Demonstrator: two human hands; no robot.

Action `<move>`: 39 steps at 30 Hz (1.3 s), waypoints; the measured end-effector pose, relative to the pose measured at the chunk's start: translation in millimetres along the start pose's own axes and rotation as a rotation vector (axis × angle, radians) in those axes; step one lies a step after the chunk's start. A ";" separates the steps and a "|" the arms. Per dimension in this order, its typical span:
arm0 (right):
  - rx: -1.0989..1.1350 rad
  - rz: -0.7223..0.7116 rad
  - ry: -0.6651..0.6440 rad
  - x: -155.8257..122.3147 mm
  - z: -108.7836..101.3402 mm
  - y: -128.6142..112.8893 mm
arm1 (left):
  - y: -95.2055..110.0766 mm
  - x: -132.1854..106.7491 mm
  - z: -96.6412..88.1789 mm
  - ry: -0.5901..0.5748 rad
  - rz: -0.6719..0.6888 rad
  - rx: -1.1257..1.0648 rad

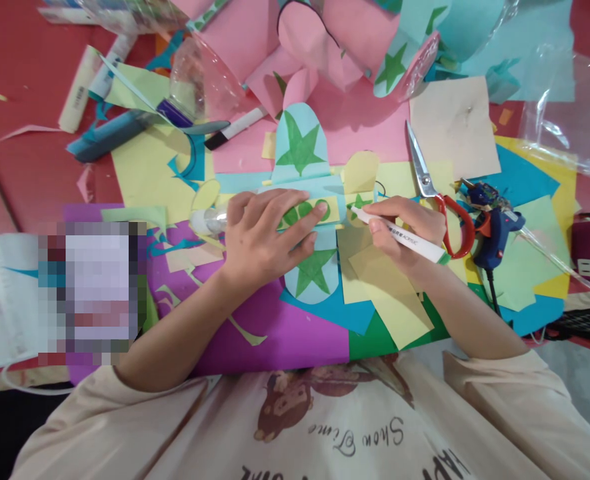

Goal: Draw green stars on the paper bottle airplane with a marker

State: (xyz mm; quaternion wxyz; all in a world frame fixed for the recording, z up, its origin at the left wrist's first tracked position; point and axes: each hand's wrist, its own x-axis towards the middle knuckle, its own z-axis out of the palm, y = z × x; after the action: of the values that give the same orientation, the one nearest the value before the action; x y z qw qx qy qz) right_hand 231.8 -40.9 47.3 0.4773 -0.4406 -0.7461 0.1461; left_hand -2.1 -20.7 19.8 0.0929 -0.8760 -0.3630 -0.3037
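A model plane made from a bottle and light-blue paper (pixel 309 293) lies crosswise before me, with a green star on each wing. My left hand (pixel 265 233) is draped over its body, some fingers curling over the far side. Partly under those fingers is a yellow strip (pixel 332 200) with green ovals. In my right hand (pixel 405 227) is a white acrylic marker (pixel 409 243) with a green end, gripped like a pen. Its tip touches or nearly touches a small green star (pixel 359 205) on the yellow paper at the plane's right end.
Red-handled scissors (pixel 455 227) and a blue glue gun (pixel 497 233) lie to the right. Further left are purple-handled scissors (pixel 175 113) and a black-capped marker (pixel 237 127). Pink paper pieces (pixel 359 40) fill the back. Paper scraps (pixel 395 287) cover the table.
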 end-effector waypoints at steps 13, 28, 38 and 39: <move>-0.020 -0.005 -0.007 1.3 -0.8 -1.4 | 0.0 3.8 0.9 0.077 0.037 -0.020; -0.035 -0.007 -0.009 2.2 -4.0 -4.0 | -0.2 2.0 0.7 0.064 0.033 -0.011; -0.052 0.017 0.019 2.2 -4.7 -3.2 | -1.0 -1.2 3.0 0.055 -0.009 -0.127; -0.053 0.023 0.005 2.4 -5.1 -3.9 | -1.0 -0.9 3.6 0.066 -0.005 -0.136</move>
State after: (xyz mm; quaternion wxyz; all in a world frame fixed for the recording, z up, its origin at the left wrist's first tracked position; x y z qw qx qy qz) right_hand 233.7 -42.3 53.7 0.4657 -0.4620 -0.7434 0.1308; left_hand -1.6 -19.2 16.4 0.0442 -0.8690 -0.3404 -0.3565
